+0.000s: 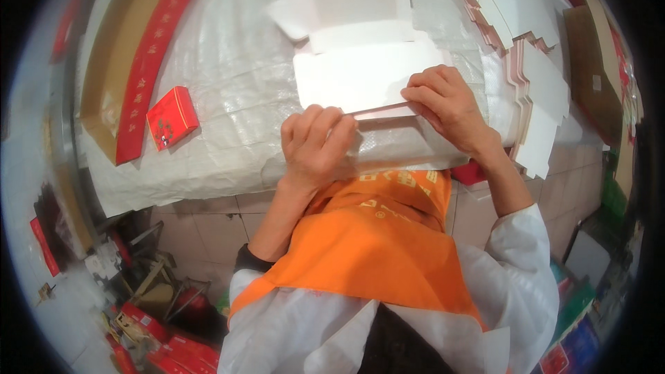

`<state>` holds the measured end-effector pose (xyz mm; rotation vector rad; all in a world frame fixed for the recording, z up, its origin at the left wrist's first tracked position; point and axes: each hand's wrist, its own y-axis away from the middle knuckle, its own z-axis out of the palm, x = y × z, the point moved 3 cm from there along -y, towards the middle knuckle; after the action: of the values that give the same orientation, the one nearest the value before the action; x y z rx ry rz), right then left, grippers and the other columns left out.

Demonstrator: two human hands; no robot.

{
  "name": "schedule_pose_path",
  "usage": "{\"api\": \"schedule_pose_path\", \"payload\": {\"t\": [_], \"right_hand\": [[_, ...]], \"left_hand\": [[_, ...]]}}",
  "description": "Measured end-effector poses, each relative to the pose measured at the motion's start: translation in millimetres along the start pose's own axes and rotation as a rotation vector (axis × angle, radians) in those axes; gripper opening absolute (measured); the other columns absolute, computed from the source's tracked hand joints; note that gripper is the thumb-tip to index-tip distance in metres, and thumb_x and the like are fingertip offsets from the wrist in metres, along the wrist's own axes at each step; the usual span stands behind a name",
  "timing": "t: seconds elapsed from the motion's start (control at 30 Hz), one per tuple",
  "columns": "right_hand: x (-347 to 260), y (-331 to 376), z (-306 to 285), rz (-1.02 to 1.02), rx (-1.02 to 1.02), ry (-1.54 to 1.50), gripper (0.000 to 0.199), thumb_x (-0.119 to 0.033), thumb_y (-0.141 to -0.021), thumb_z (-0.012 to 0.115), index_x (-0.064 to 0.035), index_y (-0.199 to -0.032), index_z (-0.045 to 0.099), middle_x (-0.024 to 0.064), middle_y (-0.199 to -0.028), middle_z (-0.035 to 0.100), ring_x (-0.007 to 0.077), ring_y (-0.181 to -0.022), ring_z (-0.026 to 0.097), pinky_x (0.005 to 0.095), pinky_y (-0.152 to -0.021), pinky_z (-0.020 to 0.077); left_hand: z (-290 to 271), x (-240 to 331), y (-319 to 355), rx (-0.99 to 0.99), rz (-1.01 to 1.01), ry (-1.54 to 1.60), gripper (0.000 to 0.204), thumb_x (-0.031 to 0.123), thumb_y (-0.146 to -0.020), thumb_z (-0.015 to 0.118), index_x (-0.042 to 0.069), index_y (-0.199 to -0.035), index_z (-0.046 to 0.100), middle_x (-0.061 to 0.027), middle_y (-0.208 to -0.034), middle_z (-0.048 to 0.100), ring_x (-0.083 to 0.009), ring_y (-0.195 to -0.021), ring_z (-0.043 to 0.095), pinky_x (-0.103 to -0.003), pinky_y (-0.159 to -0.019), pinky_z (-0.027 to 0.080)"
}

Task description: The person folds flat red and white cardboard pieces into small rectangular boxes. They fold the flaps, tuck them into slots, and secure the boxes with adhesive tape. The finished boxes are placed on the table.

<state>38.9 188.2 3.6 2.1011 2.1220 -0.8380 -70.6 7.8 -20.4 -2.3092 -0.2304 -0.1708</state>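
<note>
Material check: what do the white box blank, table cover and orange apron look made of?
White box blank: likely paperboard, smooth, with straight fold lines. Table cover: probably plastic sheeting, wrinkled, with slight sheen. Orange apron: seemingly matt cloth, softly creased; fibre unclear.

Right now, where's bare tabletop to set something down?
Bare: plastic sheeting between the small red box, left hand and white carton blank. Crowded: centre, with the right hand at the blank's edge; right side, stacked carton blanks.

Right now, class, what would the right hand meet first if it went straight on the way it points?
Most likely the white cardboard: the right hand touches its near edge and points forward and leftward across it, though exact depth is unclear.
</note>
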Motion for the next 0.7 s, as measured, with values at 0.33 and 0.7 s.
{"api": "schedule_pose_path", "payload": {"t": [0.33,0.7], "right_hand": [[-9,14,15,-0.061,0.043,0.071,0.026,-0.010,-0.064,0.063,-0.0096,-0.088,0.053,0.0050,-0.096,0.053,0.0236,-0.092,0.050,0.0373,-0.082,0.0377],[-3,3,-1,-0.047,0.103,0.160,0.026,-0.005,-0.065,0.061,-0.0092,-0.089,0.052,0.0051,-0.099,0.057,0.0223,-0.098,0.053,0.0414,-0.089,0.0380]], "left_hand": [[19,3,-15,-0.223,0.057,0.108,0.035,0.009,-0.063,0.068,0.007,-0.096,0.057,-0.0078,-0.102,0.055,-0.0252,-0.096,0.053,-0.037,-0.074,0.041],[6,-10,-32,-0.180,0.089,-0.068,0.042,0.004,-0.059,0.067,0.007,-0.100,0.058,-0.0077,-0.108,0.055,-0.0265,-0.101,0.053,-0.040,-0.086,0.039]]}}
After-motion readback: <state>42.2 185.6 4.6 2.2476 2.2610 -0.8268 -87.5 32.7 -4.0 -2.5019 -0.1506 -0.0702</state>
